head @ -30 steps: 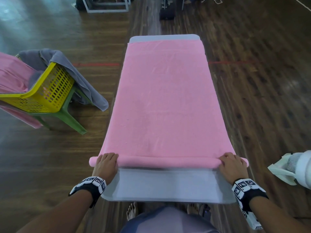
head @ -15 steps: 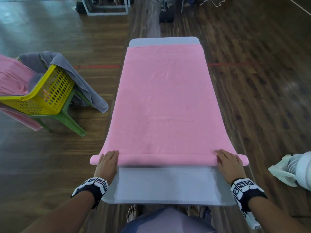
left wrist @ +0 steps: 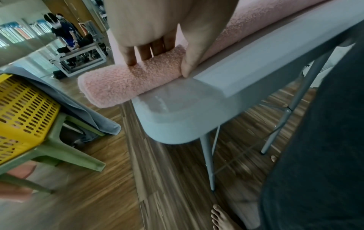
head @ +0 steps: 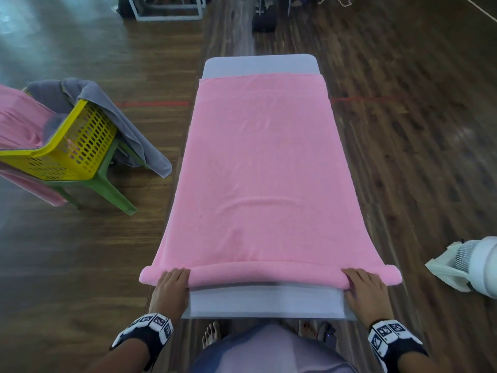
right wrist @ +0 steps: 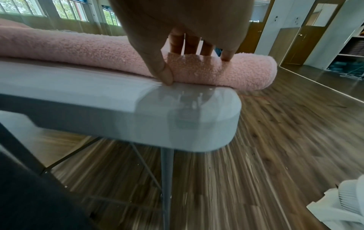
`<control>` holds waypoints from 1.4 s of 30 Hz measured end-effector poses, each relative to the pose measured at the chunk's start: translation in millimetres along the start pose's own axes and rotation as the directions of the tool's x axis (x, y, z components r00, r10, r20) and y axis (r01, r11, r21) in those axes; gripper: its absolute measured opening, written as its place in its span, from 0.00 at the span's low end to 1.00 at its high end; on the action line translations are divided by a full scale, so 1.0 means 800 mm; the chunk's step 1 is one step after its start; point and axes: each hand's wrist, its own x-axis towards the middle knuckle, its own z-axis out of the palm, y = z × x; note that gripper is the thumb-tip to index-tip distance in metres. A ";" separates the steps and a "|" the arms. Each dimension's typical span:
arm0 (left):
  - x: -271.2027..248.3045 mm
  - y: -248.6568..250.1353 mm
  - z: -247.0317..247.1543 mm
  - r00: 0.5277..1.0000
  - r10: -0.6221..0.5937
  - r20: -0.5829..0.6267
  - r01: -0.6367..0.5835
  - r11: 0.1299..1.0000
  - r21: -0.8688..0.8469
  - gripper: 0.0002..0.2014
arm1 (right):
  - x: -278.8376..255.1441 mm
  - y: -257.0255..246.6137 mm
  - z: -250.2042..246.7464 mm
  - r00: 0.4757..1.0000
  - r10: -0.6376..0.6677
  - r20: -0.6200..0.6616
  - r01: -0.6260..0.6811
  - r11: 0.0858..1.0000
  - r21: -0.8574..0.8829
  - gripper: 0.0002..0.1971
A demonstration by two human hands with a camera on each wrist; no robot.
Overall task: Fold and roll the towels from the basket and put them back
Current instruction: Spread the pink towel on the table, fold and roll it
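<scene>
A pink towel (head: 261,170) lies flat along the grey table (head: 263,302), and its near end is wound into a roll (head: 269,275) across the table's width. My left hand (head: 172,284) holds the roll's left end (left wrist: 122,87), fingers over the top and thumb (left wrist: 187,70) against its near side. My right hand (head: 365,289) holds the right end (right wrist: 236,73) the same way, thumb (right wrist: 167,77) touching the tabletop. Both ends of the roll stick out past the table's sides. The yellow basket (head: 78,146) sits at the left.
The basket rests tilted on a green plastic chair (head: 113,192), with a grey towel (head: 129,127) draped over its rim and another pink towel (head: 18,117) hanging from it. A white fan (head: 473,267) stands at the right. Wooden floor surrounds the table.
The roll has grown thicker under both hands. The towel's far edge has slid toward me, baring more of the table's far end. Both hands stay at the roll's ends.
</scene>
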 end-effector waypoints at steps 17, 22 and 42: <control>-0.021 -0.003 -0.005 0.995 -0.096 0.042 0.094 0.995 0.037 0.24 | -0.008 -0.008 -0.029 0.999 0.044 -0.017 -0.044 0.998 -0.051 0.20; -0.030 0.004 0.000 0.993 -0.062 0.098 0.060 0.998 0.024 0.26 | -0.026 -0.006 -0.018 0.991 0.023 0.134 -0.015 0.998 -0.067 0.30; -0.015 0.002 -0.023 0.990 -0.052 0.129 0.038 0.994 0.106 0.15 | 0.009 -0.022 -0.045 0.962 0.115 0.246 -0.056 0.971 -0.233 0.18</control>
